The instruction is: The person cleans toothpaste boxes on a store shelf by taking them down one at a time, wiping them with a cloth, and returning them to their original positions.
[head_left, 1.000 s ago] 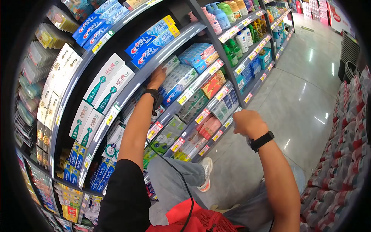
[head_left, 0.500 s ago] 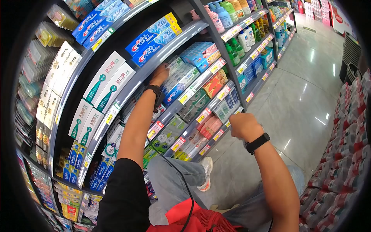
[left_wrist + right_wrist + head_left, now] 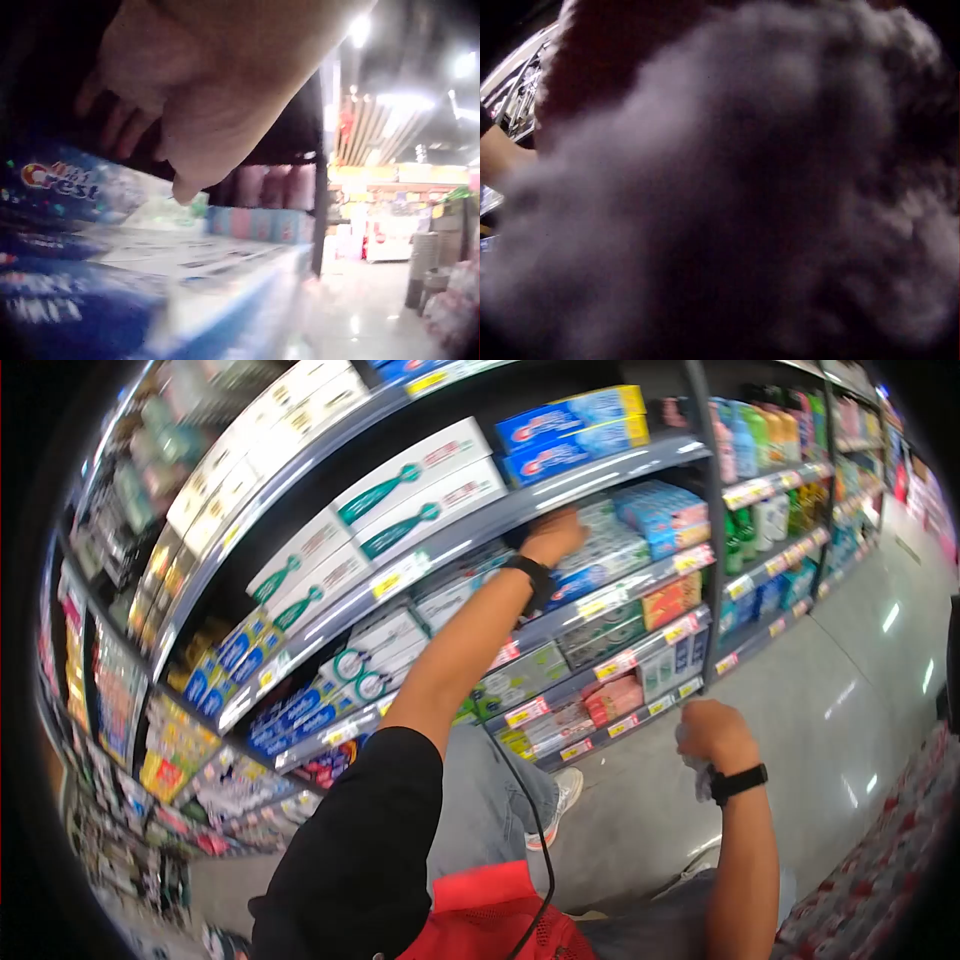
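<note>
My left hand (image 3: 558, 538) reaches in among toothpaste boxes (image 3: 610, 545) on a middle shelf, under the shelf with blue Crest boxes (image 3: 570, 440). In the left wrist view that hand (image 3: 172, 97) hangs over white and blue boxes (image 3: 195, 262), fingers apart and loosely bent, with nothing seen in its grip. A Crest box (image 3: 67, 187) lies by its fingertips; whether they touch cannot be told. My right hand (image 3: 718, 735) is curled out over the aisle, gripping crumpled, translucent greyish material (image 3: 697, 772). That material (image 3: 705, 187), blurred, fills most of the right wrist view.
White boxes with green print (image 3: 420, 495) stand left of my left arm. Pink and blue boxes (image 3: 662, 518) sit right of the hand, before a dark shelf post (image 3: 716, 560). Pump bottles (image 3: 760, 440) line farther shelves. Wrapped red and grey packs (image 3: 880, 860) are stacked at lower right.
The head view has swung left, so the shelves sit farther right in it. My left hand remains among the boxes; a pale box formerly at its fingers is no longer distinguishable there.
</note>
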{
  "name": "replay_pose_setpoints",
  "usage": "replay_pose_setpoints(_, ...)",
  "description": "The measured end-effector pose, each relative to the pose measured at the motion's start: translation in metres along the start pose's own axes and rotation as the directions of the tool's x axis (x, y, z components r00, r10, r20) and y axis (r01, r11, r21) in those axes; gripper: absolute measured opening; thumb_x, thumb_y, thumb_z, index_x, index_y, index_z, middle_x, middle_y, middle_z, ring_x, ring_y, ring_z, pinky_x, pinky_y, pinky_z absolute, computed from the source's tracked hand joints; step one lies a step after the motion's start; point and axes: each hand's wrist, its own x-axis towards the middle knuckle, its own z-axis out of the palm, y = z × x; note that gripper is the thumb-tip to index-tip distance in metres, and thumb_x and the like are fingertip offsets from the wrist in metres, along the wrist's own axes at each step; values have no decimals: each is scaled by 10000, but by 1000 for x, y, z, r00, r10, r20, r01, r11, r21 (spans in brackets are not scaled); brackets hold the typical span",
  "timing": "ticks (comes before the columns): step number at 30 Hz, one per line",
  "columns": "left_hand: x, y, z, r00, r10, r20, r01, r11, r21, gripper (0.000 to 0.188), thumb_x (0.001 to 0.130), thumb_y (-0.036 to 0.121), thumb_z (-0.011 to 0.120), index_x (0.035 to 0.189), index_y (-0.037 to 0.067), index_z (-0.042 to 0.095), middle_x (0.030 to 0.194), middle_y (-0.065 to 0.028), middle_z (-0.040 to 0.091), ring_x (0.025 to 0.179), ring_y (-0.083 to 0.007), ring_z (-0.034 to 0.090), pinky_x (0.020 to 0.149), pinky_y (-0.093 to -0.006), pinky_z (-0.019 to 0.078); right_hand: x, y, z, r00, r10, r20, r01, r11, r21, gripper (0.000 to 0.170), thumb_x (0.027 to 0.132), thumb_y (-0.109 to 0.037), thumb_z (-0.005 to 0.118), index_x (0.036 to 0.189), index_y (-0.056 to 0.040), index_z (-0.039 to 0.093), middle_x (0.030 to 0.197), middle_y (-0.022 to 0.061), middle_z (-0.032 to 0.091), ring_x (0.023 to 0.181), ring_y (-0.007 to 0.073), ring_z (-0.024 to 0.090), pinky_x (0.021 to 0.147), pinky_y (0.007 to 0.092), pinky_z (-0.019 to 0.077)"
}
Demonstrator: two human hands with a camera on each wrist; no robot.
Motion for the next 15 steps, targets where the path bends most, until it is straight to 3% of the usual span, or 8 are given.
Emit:
replay_pose_setpoints(1,-29,17,-24,995,81,62,-81,997,5,566,898,383,676,1335,37,582,1311,-241,612,1237,-401,575,1016,-488,485,-2,-3,-6,998,35,59,-36,999,11,260,698,-154,778,932,-54,726,974,177,737,933,337,720,810,434,579)
replay_pose_setpoints(2,-60,27,-31,977,206,-51,-207,978,-11,486,880,369,691,1244,50,647,1186,-226,670,1102,-407,638,937,-505,517,-3,-6,-11,990,80,119,-82,996,17,283,698,-158,777,953,-49,719,996,174,736,955,337,716,827,429,577)
replay_pose_setpoints(5,-148,46,-57,924,368,-107,-376,924,-72,266,908,289,652,1064,86,723,984,-171,712,984,-376,661,824,-519,519,-7,-15,-17,979,116,166,-122,992,27,286,715,-129,747,989,-53,713,1041,172,728,1002,343,703,854,433,571)
replay_pose_setpoints(7,-192,46,-81,935,351,-55,-355,928,-117,233,913,256,637,1060,96,722,962,-173,711,931,-377,669,787,-507,525,-2,-7,1,982,80,173,-82,997,7,294,717,-120,738,1002,-57,711,1049,174,726,1009,349,698,858,436,569)
replay_pose_setpoints(9,-227,35,-112,972,186,142,-169,978,-121,206,924,202,610,1065,102,723,984,-172,717,916,-373,675,776,-483,533,2,3,18,984,27,174,-26,1000,-8,302,718,-111,729,1016,-61,709,1057,177,723,1017,354,693,861,439,568)
replay_pose_setpoints(10,-239,17,-120,977,159,139,-144,983,-114,206,924,202,610,1065,102,723,984,-172,717,916,-373,675,776,-483,533,3,6,25,985,23,172,-22,1000,-8,303,715,-106,726,1014,-62,707,1067,180,719,1022,361,687,867,441,564)
replay_pose_setpoints(13,-277,-34,-147,957,249,146,-226,961,-161,230,936,159,578,1113,106,716,1025,-162,722,941,-366,678,781,-471,536,2,4,31,987,-50,154,48,999,21,327,711,-85,717,1038,-68,703,1091,182,711,1039,369,675,890,442,554)
replay_pose_setpoints(15,-309,-63,-164,919,173,354,-171,985,-37,299,932,103,555,1200,102,687,1079,-161,718,986,-361,677,814,-467,534,-1,-8,18,981,4,192,-12,999,41,369,706,-58,712,1074,-80,702,1085,179,710,1037,374,671,889,454,550)
